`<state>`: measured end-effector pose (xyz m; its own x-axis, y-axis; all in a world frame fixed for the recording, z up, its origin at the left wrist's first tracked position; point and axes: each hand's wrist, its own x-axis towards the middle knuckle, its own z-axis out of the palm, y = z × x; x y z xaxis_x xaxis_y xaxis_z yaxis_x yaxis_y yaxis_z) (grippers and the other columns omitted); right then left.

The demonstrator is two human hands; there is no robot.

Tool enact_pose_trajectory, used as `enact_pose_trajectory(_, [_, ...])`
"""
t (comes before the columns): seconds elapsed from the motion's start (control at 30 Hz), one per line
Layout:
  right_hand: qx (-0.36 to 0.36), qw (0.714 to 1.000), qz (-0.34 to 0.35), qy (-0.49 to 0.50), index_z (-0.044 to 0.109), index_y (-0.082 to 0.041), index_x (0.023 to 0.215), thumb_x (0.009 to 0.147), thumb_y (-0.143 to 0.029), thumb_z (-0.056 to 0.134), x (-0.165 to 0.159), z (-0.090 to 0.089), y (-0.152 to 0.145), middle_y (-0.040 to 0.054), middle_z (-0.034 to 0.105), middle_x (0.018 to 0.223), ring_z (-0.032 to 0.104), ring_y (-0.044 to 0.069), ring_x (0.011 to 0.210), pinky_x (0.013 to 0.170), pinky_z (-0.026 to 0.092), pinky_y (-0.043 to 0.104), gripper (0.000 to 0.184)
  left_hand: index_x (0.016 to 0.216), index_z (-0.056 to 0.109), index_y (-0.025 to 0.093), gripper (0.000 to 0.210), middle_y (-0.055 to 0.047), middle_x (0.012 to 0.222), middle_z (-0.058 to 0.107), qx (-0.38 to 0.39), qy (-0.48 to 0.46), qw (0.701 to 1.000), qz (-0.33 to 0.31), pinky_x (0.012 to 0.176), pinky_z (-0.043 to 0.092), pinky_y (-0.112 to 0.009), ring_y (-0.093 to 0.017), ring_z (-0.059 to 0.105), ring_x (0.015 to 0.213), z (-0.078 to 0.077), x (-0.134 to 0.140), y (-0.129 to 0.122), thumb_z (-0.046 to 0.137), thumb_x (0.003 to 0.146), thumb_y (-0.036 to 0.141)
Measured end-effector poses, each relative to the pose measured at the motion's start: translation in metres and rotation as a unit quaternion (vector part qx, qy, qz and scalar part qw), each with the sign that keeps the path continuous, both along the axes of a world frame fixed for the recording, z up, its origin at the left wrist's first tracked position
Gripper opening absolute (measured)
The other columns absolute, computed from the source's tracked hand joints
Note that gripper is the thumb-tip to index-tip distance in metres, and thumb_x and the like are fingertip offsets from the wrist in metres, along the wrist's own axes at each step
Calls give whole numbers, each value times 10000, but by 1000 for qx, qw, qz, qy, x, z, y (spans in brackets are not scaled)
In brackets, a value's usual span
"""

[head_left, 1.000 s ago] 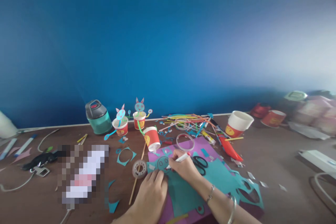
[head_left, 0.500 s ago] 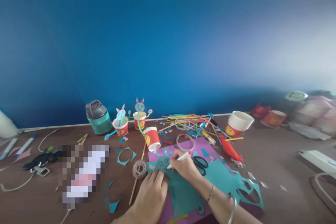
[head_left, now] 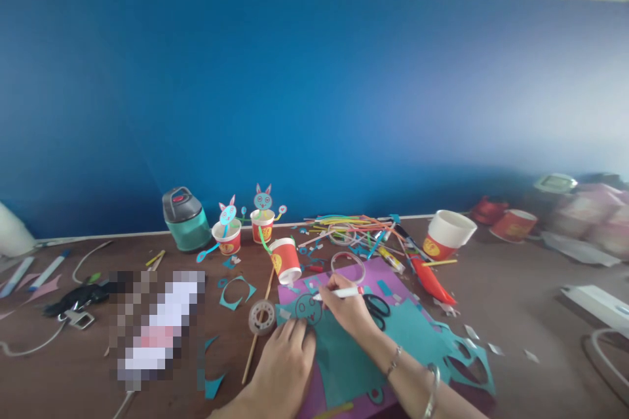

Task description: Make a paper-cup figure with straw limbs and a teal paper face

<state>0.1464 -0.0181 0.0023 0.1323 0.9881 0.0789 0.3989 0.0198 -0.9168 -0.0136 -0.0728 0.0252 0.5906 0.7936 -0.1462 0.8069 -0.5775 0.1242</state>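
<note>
My right hand [head_left: 346,308] grips a white marker [head_left: 339,293] with a red end, its tip at a round face drawing [head_left: 308,308] on teal paper [head_left: 344,366]. Eyes and a mouth show inside the drawn circle. My left hand [head_left: 287,357] lies flat, fingers stretched out, on the paper's left edge just below the drawing. Under the teal paper is a purple sheet [head_left: 376,270]. Black-handled scissors [head_left: 377,311] lie right beside my right hand. A roll of clear tape [head_left: 261,317] rests left of the paper, over a thin wooden stick [head_left: 249,360].
Paper cups with teal rabbit faces [head_left: 227,236] stand at the back, near a tilted red cup [head_left: 285,260] and a teal jar [head_left: 185,226]. Coloured pipe cleaners [head_left: 344,226] lie behind the sheets. Stacked cups [head_left: 448,234] and a red pouch-like object [head_left: 432,280] are to the right.
The marker has swung flatter, and its tip has moved up from the drawing's lower right to its upper right edge. A mouth now shows in the face. My left hand stays put.
</note>
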Motion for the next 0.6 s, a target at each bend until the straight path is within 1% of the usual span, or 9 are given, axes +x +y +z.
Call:
enact_pose_trajectory(0.13, [1,1000,6,-22,432,-223,532,729,-302,515,0,1,0,-23,541,470,449,110,460,462,330,226,229,1215,555,121,349,-130,1288,520,-3,-1,1000,0,1030,388,-406,-258,470,1191,1,1,2,356,928,115])
enact_pose_trajectory(0.3, [5,999,7,-32,437,-221,530,714,-276,514,1,-1,0,-22,542,470,450,110,459,461,330,224,207,1212,555,120,343,-131,1291,517,-1,-5,1000,-2,1029,389,-406,-261,468,1195,-1,0,2,358,931,125])
enact_pose_trajectory(0.43, [7,999,7,-38,443,-214,532,711,-273,518,0,-1,0,-32,519,464,429,104,457,459,314,223,203,1215,554,121,346,-132,1300,511,-5,-1,1000,3,1035,383,-410,-264,461,1205,-5,0,2,355,932,125])
enact_pose_trajectory(0.6, [13,999,8,-45,441,-207,528,717,-298,533,-1,3,-2,-43,477,463,395,95,471,469,299,221,230,1197,563,125,336,-124,1275,528,7,-7,1000,1,1025,394,-410,-262,472,1190,-6,1,2,365,926,118])
